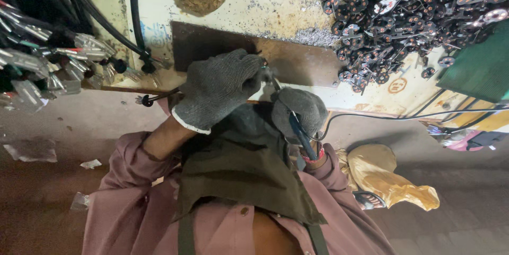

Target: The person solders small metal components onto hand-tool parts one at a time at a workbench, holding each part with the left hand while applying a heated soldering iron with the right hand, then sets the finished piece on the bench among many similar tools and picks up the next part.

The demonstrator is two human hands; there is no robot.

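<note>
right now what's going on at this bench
A person in grey knit gloves works at the edge of a brown metal plate on a workbench. The right hand holds a blue-handled tool with a cable, its tip up by the left hand. A heap of small dark metal parts lies further back.

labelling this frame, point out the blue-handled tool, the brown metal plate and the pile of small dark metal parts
blue-handled tool point(300, 134), head view, on the blue handle
brown metal plate point(302, 64), head view, bare right part
pile of small dark metal parts point(392, 16), head view, middle of the heap
</note>
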